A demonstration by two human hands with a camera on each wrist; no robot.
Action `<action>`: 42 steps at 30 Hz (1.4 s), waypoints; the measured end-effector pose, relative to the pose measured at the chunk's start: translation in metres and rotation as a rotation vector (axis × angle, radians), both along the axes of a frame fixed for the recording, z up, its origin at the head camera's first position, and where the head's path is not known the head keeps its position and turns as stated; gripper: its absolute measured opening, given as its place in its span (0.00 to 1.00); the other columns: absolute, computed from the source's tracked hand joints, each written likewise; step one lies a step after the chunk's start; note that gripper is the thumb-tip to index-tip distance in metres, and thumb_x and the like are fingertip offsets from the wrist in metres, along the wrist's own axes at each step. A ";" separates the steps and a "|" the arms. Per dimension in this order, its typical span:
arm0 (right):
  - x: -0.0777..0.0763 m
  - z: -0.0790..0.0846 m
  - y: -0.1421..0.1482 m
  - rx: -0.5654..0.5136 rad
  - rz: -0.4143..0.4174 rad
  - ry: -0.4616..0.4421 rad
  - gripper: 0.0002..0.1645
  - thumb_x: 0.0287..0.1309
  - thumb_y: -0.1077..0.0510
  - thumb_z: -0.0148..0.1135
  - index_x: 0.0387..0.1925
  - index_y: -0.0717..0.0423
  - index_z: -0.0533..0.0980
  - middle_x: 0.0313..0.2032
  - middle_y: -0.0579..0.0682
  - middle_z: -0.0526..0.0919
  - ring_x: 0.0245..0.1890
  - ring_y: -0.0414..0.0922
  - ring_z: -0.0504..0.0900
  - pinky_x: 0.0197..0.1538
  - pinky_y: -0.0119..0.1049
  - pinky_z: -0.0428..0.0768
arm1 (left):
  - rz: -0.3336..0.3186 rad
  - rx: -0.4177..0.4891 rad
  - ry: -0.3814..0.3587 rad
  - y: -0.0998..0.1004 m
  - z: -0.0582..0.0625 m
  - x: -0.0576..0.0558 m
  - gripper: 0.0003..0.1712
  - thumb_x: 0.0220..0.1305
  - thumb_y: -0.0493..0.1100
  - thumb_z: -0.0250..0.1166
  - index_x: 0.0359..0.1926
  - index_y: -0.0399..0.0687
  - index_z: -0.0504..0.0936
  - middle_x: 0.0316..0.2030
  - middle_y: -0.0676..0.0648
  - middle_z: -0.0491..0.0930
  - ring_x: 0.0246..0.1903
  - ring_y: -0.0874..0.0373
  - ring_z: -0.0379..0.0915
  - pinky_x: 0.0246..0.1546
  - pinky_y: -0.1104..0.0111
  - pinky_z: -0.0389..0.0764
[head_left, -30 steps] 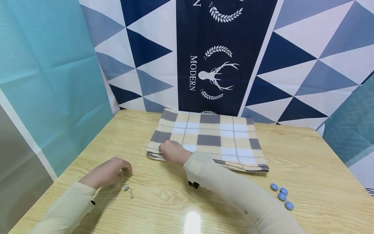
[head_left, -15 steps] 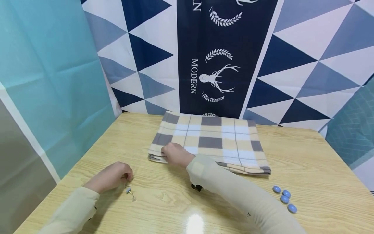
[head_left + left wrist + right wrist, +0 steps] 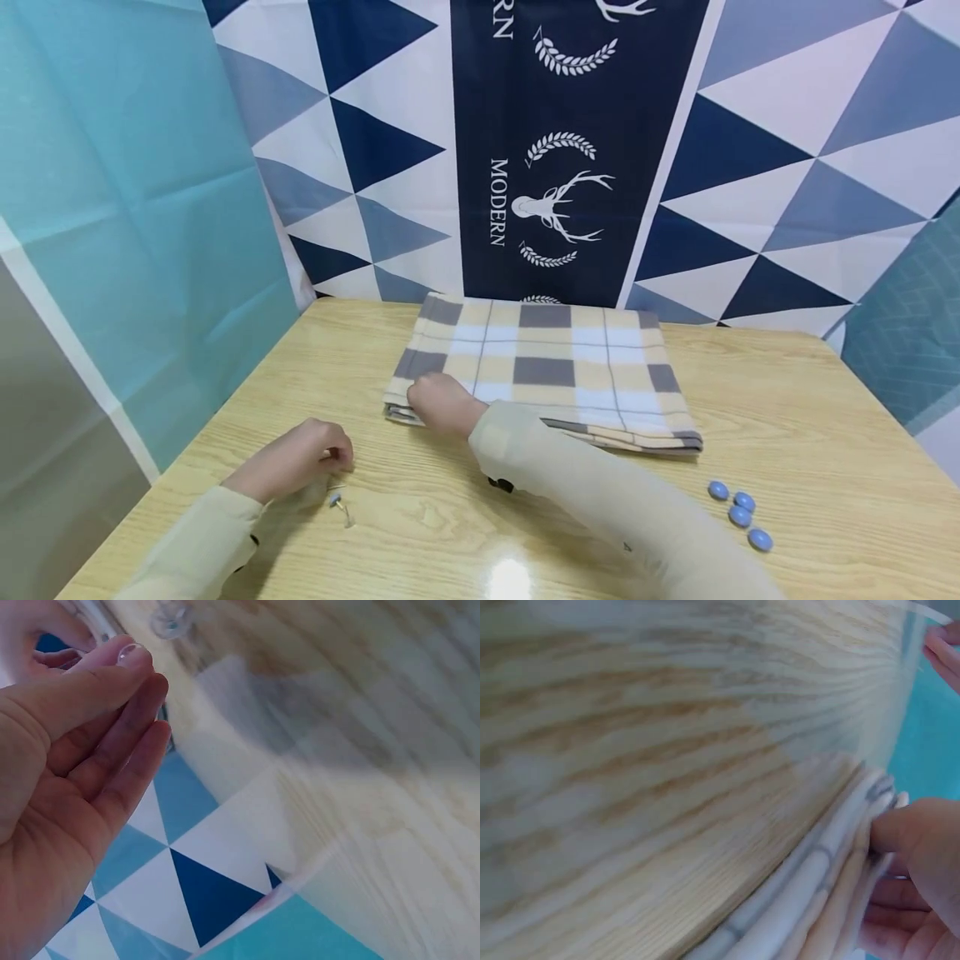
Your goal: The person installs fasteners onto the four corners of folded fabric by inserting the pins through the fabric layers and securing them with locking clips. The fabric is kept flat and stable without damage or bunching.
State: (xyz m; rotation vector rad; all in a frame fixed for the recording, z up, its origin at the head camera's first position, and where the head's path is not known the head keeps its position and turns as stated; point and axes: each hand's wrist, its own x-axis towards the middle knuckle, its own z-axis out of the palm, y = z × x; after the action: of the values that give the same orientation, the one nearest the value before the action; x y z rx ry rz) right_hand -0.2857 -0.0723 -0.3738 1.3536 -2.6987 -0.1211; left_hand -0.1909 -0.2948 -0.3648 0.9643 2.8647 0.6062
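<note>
Head view: A folded checked blanket (image 3: 543, 371) lies flat at the far side of the bench (image 3: 427, 517), in front of a hanging patterned cloth (image 3: 405, 142). The right hand (image 3: 448, 404) is at the blanket's front edge, near the left corner. The left hand (image 3: 303, 457) is over the bench, well apart from the right, fingers bent. Just below it lies a small pin-like piece (image 3: 335, 500) with a blue end and a clear end. Four blue oval pieces (image 3: 740, 517) lie right of the blanket.

Left wrist view: The palm side, hidden in the head view, shows here: thumb tip against the bent index finger, other fingers close together. Whether anything is pinched cannot be told. A clear round piece (image 3: 171, 620) lies on the bench beyond the fingertips.

Right wrist view: The grip, covered in the head view, is exposed: the hand is clamped on the blanket's layered folds, thumb on one side, fingers on the other.

Compared with the frame half a second earlier, the right hand sits slightly nearer the blanket's left corner. The blanket and the blue ovals keep the same arrangement; the head view is shifted slightly.
</note>
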 end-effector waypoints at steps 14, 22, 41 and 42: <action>-0.005 -0.002 -0.013 -0.097 -0.177 -0.068 0.06 0.53 0.68 0.62 0.32 0.56 0.80 0.31 0.48 0.86 0.30 0.40 0.83 0.33 0.24 0.81 | -0.046 0.120 0.000 0.021 -0.002 -0.026 0.05 0.57 0.31 0.66 0.29 0.46 0.85 0.29 0.52 0.85 0.31 0.70 0.76 0.34 0.75 0.80; -0.013 0.003 -0.002 -0.466 -0.189 -0.314 0.13 0.62 0.69 0.53 0.24 0.60 0.78 0.25 0.52 0.84 0.20 0.37 0.69 0.28 0.26 0.70 | -0.017 0.122 0.023 0.028 0.003 -0.042 0.05 0.58 0.31 0.66 0.31 0.44 0.85 0.30 0.50 0.85 0.32 0.65 0.79 0.35 0.72 0.82; -0.060 0.067 0.038 -0.735 -0.406 -0.539 0.14 0.64 0.61 0.55 0.47 0.58 0.82 0.46 0.56 0.87 0.41 0.48 0.86 0.45 0.35 0.83 | 0.029 0.216 0.094 0.056 0.046 -0.110 0.06 0.58 0.29 0.65 0.33 0.41 0.86 0.32 0.47 0.86 0.33 0.60 0.81 0.40 0.66 0.83; -0.061 0.070 0.041 -0.745 -0.417 -0.547 0.14 0.65 0.61 0.55 0.48 0.58 0.82 0.46 0.57 0.86 0.42 0.49 0.86 0.46 0.36 0.84 | 0.037 0.225 0.103 0.059 0.047 -0.114 0.06 0.57 0.29 0.65 0.34 0.41 0.86 0.32 0.46 0.86 0.33 0.59 0.81 0.41 0.64 0.83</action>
State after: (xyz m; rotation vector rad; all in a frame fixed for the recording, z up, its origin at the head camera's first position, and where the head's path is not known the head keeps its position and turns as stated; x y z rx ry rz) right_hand -0.3471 -0.0317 -0.3039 0.6465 -2.8779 1.2421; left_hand -0.3045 -0.2361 -0.3178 0.9992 2.9576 0.9259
